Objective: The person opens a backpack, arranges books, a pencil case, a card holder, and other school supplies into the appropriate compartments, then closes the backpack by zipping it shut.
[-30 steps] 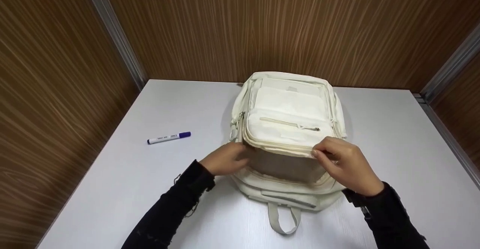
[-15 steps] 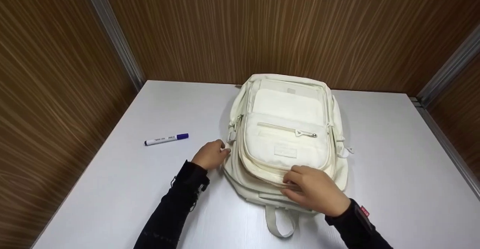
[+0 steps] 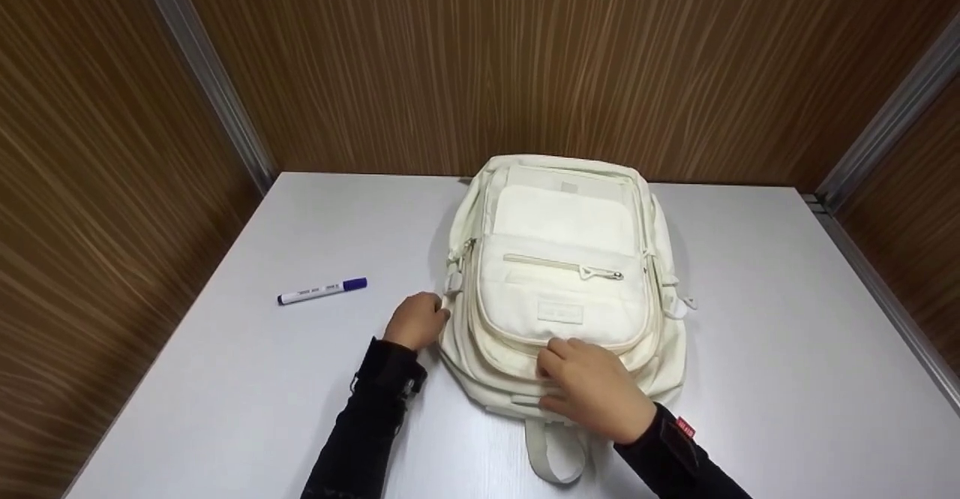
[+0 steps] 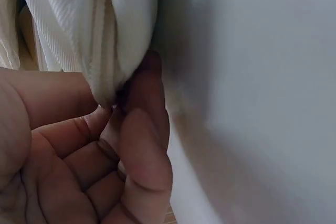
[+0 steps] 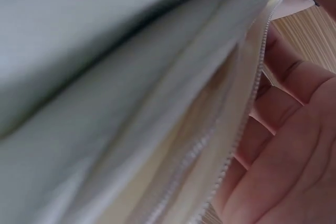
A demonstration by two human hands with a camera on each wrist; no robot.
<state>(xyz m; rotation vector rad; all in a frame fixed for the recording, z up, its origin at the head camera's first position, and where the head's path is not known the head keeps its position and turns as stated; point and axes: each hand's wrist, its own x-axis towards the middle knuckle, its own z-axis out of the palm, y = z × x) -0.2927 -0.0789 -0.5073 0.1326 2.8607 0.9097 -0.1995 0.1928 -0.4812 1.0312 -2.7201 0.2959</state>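
Note:
A cream backpack (image 3: 562, 221) lies on the white table with its carry loop toward the near edge. At its left side my left hand (image 3: 417, 323) pinches the bag's edge; in the left wrist view the fingers (image 4: 144, 150) and thumb meet at the lower end of a zipped seam (image 4: 102, 51). My right hand (image 3: 596, 390) rests on the lower front of the bag, its thumb apart from the fingers. The right wrist view shows those fingers (image 5: 283, 95) behind a parted zip edge (image 5: 231, 156), with layers of fabric beside it.
A white marker (image 3: 322, 291) with a purple cap lies on the table (image 3: 225, 379), left of the bag. Wood-patterned panels (image 3: 450, 64) stand behind and at both sides, with metal strips at the corners.
The lifted front flap has come down over the opening. My right hand has moved left and nearer the table's front; my left hand has come out to the bag's left edge.

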